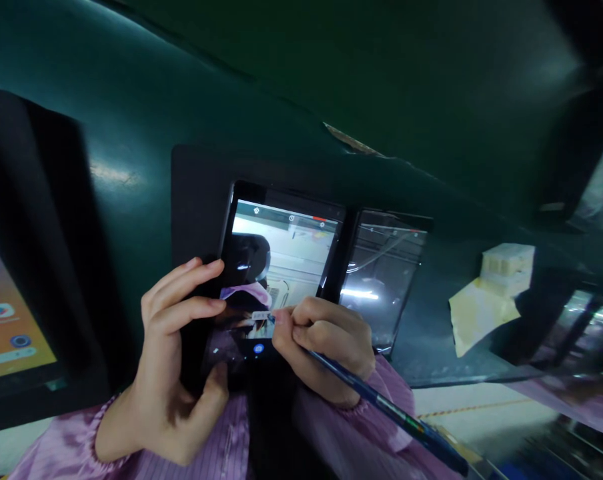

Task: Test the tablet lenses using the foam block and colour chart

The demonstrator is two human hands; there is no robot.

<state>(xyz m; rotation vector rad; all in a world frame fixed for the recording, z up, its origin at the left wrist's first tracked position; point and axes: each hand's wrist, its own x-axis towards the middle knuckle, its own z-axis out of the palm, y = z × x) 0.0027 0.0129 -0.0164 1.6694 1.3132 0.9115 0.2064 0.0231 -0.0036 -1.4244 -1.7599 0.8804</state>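
Gripping a black smartphone (281, 253) in the left hand (176, 353), fingers curled round its left edge, while the right hand (326, 340) pinches a blue pen (381, 400) with its tip at the screen's lower part, a second dark screen (384, 280) just beside the phone's right edge.

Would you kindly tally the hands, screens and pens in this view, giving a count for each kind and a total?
Hands: 2 (left hand, right hand)
Screens: 3 (phone, dark screen, tablet)
Pens: 1 (blue pen)
Total: 6
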